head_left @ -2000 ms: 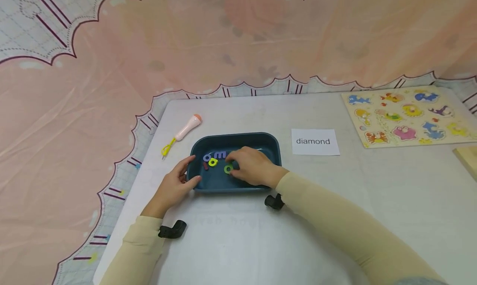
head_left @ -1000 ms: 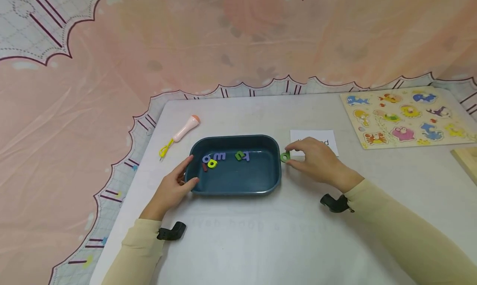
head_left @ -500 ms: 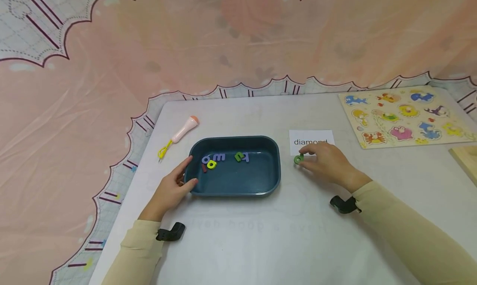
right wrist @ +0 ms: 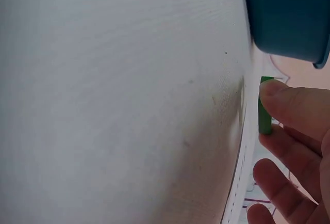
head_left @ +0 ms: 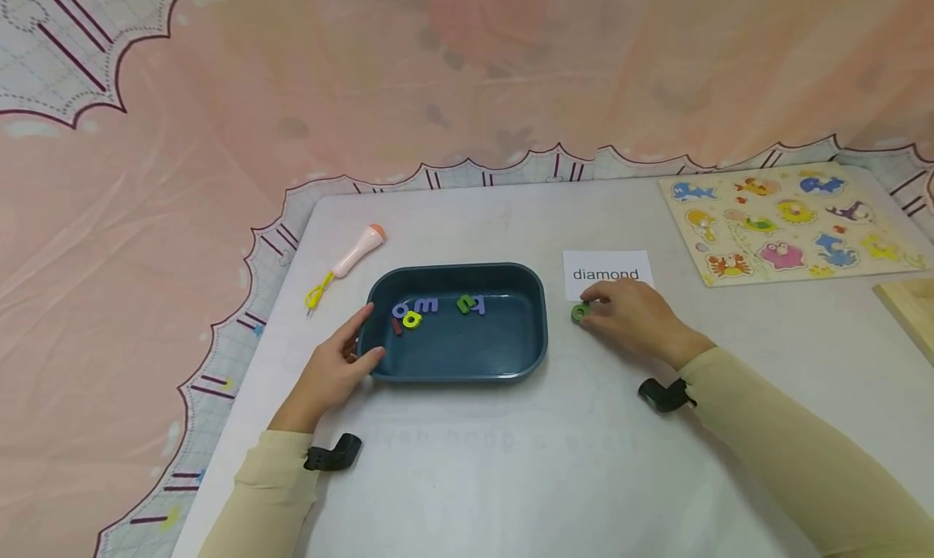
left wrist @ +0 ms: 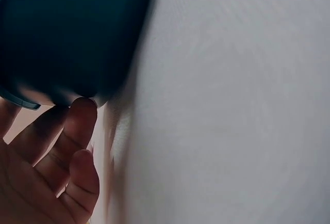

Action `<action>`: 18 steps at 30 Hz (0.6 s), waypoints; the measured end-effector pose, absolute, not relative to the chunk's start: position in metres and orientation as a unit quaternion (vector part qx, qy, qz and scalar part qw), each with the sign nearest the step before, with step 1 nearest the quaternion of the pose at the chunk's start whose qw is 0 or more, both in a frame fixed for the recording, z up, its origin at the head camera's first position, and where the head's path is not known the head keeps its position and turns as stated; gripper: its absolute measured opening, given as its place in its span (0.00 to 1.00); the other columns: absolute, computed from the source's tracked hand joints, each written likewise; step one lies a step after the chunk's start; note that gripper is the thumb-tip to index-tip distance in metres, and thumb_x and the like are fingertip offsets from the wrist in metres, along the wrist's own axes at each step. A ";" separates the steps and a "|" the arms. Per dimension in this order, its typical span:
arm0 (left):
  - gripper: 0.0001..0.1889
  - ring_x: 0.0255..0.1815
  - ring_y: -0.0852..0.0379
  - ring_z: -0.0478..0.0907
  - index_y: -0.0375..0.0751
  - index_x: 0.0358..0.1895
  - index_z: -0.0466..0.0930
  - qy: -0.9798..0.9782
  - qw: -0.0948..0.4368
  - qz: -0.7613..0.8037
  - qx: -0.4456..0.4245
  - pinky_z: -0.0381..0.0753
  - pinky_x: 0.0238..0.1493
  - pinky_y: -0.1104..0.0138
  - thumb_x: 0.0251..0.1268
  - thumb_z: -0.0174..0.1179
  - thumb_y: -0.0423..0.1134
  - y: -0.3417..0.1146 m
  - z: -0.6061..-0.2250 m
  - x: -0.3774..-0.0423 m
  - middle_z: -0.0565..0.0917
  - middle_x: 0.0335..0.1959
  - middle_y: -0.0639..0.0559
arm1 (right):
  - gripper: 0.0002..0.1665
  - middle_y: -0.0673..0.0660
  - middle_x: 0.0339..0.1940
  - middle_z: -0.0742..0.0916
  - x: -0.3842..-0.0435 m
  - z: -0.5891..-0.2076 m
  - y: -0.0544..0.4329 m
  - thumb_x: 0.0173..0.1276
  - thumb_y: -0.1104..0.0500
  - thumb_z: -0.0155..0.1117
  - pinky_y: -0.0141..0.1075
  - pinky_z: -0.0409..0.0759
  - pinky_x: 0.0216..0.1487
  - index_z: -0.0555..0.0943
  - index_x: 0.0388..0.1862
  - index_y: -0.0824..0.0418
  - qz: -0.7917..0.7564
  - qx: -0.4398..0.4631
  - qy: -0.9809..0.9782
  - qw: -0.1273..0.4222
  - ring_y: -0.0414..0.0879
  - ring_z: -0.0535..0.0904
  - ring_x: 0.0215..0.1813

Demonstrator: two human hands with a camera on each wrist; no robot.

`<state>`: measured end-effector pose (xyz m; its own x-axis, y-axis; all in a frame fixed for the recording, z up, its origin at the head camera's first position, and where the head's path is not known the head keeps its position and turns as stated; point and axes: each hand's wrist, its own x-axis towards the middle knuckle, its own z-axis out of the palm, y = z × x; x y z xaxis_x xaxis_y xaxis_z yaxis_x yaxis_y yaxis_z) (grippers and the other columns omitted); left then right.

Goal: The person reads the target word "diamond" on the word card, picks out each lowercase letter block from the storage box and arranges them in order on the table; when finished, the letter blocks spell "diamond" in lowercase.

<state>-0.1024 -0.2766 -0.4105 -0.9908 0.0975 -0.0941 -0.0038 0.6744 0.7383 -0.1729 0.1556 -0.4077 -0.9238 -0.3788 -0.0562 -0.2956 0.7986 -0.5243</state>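
Note:
At the left end of a dark teal tray (head_left: pixel 452 363), my left hand (head_left: pixel 328 375) holds the tray, thumb at the near corner and forefinger at the rim. The left wrist view shows its fingers against the tray's outer wall. My right hand (head_left: pixel 638 319) pinches a small green letter (head_left: pixel 580 313) with a round ring between thumb and forefinger, just below a white card (head_left: pixel 576 264) printed "diamond". Inside the tray lie a purple m (head_left: pixel 426 305), a purple round letter (head_left: pixel 400 310), a yellow letter (head_left: pixel 412 320), a dark red stick-shaped piece (head_left: pixel 396 326), a green n (head_left: pixel 465 304) and another purple letter (head_left: pixel 478 305).
A pink-handled tool with a yellow tip (head_left: pixel 357 250) lies behind the tray on the left. An animal picture puzzle board (head_left: pixel 791 229) is at the back right, with a wooden piece (head_left: pixel 908 311) at the right edge. A peach curtain (head_left: pixel 438 79) hangs behind the white table (head_left: pixel 467 477).
My right hand has lifted the green letter out of the tray and carried it right, to the card's lower edge. My left hand has stayed on the tray.

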 end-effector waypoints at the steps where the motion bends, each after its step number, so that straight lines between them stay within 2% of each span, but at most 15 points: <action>1: 0.38 0.58 0.42 0.77 0.51 0.80 0.55 0.913 0.063 0.402 0.026 0.76 0.54 0.53 0.71 0.62 0.44 -0.276 -0.410 -0.103 0.66 0.74 0.38 | 0.20 0.61 0.51 0.86 -0.173 -0.407 0.155 0.68 0.55 0.69 0.55 0.74 0.58 0.84 0.55 0.62 -0.262 -0.178 0.945 0.079 0.58 0.78 0.55; 6: 0.38 0.53 0.44 0.77 0.51 0.80 0.55 0.914 0.066 0.401 0.023 0.75 0.48 0.57 0.71 0.62 0.45 -0.277 -0.410 -0.102 0.67 0.73 0.38 | 0.18 0.62 0.51 0.87 -0.176 -0.406 0.152 0.68 0.56 0.68 0.56 0.73 0.59 0.84 0.54 0.63 -0.265 -0.176 0.944 0.085 0.59 0.78 0.55; 18: 0.37 0.52 0.44 0.78 0.48 0.80 0.57 0.914 0.055 0.400 0.034 0.75 0.47 0.58 0.71 0.62 0.43 -0.277 -0.411 -0.103 0.67 0.73 0.38 | 0.18 0.62 0.52 0.87 -0.181 -0.410 0.149 0.67 0.58 0.69 0.56 0.73 0.61 0.84 0.54 0.64 -0.270 -0.169 0.943 0.093 0.59 0.79 0.58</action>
<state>-0.1031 -0.2769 -0.4106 -0.9916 0.1060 -0.0742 0.0174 0.6778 0.7350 -0.1806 0.1495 -0.4096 -0.9257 -0.3684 -0.0853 -0.2677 0.7977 -0.5404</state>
